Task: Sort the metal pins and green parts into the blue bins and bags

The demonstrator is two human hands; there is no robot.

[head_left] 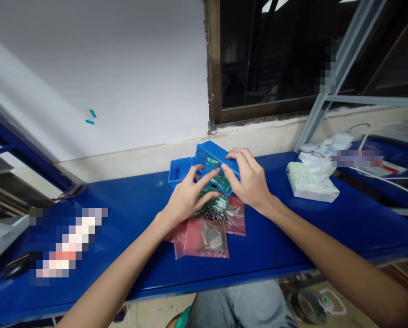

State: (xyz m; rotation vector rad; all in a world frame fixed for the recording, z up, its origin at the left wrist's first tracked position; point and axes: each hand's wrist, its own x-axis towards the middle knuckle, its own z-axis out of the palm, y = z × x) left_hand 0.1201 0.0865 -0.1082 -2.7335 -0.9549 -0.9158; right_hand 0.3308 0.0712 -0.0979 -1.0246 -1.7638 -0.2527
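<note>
My right grip (253, 180) is closed on the upper edge of a blue bin (213, 148), thumb on one side and fingers over the other, apparently to steady it in its tilt. The bin lies toward the back of the blue counter (279, 250), its mouth turned my way, which seems to bring the green bags (221, 205) within easy reach. My left grip (186, 193) is wide and holds nothing that I can see; thumb and fingers spread across the mouth, just over those bags. Whether my fingertips touch them I cannot tell. Red bags (193, 238) of pale pieces lie flat in front, probably there to stay out of the bin's way. A second bin (179, 169) stands behind my left fingers, beside the first.
</note>
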